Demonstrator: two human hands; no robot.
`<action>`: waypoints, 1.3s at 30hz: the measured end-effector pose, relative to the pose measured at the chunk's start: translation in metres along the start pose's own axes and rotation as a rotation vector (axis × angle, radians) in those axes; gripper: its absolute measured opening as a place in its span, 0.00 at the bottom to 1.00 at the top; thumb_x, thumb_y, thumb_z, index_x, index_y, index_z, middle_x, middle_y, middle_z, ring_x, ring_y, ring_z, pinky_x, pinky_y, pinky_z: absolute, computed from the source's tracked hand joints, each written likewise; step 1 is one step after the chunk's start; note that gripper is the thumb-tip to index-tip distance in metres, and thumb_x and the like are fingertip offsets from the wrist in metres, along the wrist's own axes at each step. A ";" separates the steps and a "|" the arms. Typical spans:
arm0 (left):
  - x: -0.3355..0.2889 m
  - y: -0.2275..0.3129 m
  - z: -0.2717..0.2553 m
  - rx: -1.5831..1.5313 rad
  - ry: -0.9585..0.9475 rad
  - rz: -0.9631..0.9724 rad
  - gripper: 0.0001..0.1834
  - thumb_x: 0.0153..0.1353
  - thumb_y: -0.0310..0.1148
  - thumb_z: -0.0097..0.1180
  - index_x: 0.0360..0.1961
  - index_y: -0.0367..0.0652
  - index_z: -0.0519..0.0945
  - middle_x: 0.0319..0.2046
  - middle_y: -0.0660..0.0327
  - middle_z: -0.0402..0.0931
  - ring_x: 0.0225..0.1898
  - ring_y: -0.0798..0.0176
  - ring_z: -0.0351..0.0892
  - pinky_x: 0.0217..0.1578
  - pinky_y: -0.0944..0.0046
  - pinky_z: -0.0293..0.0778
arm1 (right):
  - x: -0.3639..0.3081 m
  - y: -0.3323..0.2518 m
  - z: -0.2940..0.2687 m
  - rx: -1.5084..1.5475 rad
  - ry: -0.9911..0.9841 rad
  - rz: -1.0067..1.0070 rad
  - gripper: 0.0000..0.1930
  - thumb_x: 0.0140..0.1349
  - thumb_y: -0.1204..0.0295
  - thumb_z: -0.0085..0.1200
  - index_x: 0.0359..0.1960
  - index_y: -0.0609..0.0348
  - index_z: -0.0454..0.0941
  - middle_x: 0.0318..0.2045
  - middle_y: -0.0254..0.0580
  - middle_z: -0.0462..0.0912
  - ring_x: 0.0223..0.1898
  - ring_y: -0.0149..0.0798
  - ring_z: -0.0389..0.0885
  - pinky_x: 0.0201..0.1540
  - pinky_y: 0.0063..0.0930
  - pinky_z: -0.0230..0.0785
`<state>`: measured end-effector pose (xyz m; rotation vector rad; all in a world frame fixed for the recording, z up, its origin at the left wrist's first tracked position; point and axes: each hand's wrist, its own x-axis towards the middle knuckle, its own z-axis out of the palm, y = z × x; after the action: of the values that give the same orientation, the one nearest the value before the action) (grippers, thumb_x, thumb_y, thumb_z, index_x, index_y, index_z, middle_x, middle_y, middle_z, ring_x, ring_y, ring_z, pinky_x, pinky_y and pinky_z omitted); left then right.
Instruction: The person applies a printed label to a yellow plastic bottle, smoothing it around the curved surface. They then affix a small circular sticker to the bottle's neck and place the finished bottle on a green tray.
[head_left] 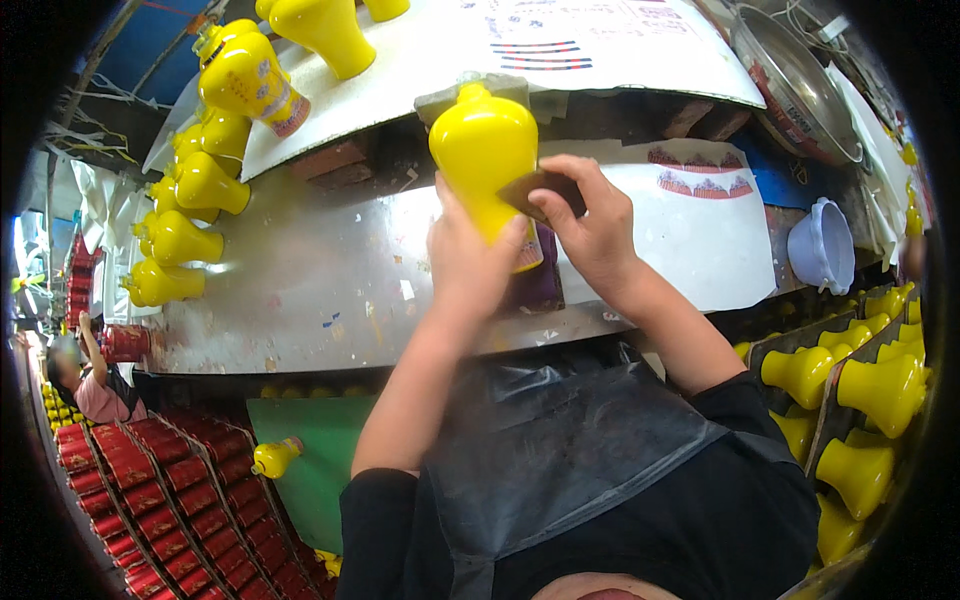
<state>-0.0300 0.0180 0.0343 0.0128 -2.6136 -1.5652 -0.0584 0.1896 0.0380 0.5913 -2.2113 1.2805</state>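
Note:
A glossy yellow vase-shaped bottle (484, 140) stands tilted in front of me, its narrow neck pointing away. My left hand (467, 250) is wrapped round its lower part, the thumb on its front. Between the thumb and fingers of my right hand (592, 215) is a thin brown scraper-like piece (545, 192), its edge against the bottle's right side. A patterned band shows near the bottle's foot, partly covered by my left hand. Under the foot lies a dark purple pad or block (540, 285).
Decorated strips (705, 185) lie on white paper (690, 245) at the right, beside a lavender tub (822, 246) and metal basin (800, 85). Yellow bottles (180, 237) line the left; racks hold more (880, 395) at the right. Red cylinders (170, 480) and another person (95, 385) are at the lower left.

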 end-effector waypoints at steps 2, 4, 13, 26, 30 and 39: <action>-0.001 -0.005 -0.003 -0.240 -0.133 -0.088 0.46 0.70 0.47 0.52 0.77 0.32 0.47 0.68 0.44 0.67 0.68 0.45 0.69 0.67 0.53 0.65 | -0.009 -0.006 -0.004 0.080 0.006 0.036 0.15 0.62 0.76 0.68 0.49 0.61 0.79 0.40 0.45 0.85 0.37 0.36 0.87 0.41 0.26 0.79; 0.004 -0.012 -0.001 -0.268 -0.092 0.000 0.37 0.70 0.46 0.51 0.72 0.34 0.56 0.56 0.41 0.76 0.59 0.41 0.78 0.58 0.50 0.72 | -0.019 -0.011 -0.008 0.120 -0.013 0.051 0.15 0.62 0.75 0.68 0.49 0.61 0.79 0.39 0.44 0.85 0.38 0.36 0.87 0.42 0.26 0.79; -0.003 -0.039 0.007 -0.483 -0.075 0.011 0.34 0.76 0.44 0.45 0.77 0.38 0.55 0.67 0.49 0.67 0.68 0.53 0.67 0.68 0.56 0.61 | -0.005 0.017 -0.008 0.123 0.049 0.159 0.12 0.67 0.73 0.63 0.49 0.62 0.80 0.42 0.41 0.84 0.42 0.34 0.84 0.47 0.28 0.77; 0.007 -0.011 0.001 -0.610 -0.043 -0.081 0.49 0.66 0.30 0.53 0.81 0.41 0.38 0.78 0.48 0.46 0.78 0.49 0.48 0.76 0.54 0.46 | 0.020 0.079 -0.211 0.213 0.162 0.974 0.19 0.72 0.60 0.57 0.25 0.60 0.81 0.17 0.31 0.76 0.21 0.25 0.72 0.27 0.25 0.66; 0.007 -0.012 0.002 -0.564 -0.048 -0.057 0.50 0.64 0.29 0.51 0.81 0.42 0.36 0.78 0.47 0.46 0.78 0.49 0.47 0.76 0.55 0.44 | 0.039 0.094 -0.189 -0.247 0.222 0.420 0.15 0.69 0.64 0.59 0.31 0.65 0.84 0.23 0.41 0.82 0.26 0.34 0.81 0.33 0.31 0.71; 0.002 -0.021 0.005 -0.525 -0.021 -0.061 0.49 0.62 0.28 0.49 0.81 0.39 0.37 0.75 0.46 0.55 0.75 0.50 0.58 0.73 0.56 0.54 | 0.126 0.104 -0.109 -0.587 -0.159 0.076 0.11 0.64 0.72 0.58 0.46 0.59 0.86 0.40 0.50 0.85 0.43 0.53 0.84 0.48 0.40 0.75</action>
<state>-0.0338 0.0118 0.0135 0.0378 -2.1507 -2.2272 -0.1947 0.3198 0.0941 0.3856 -2.5957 0.5706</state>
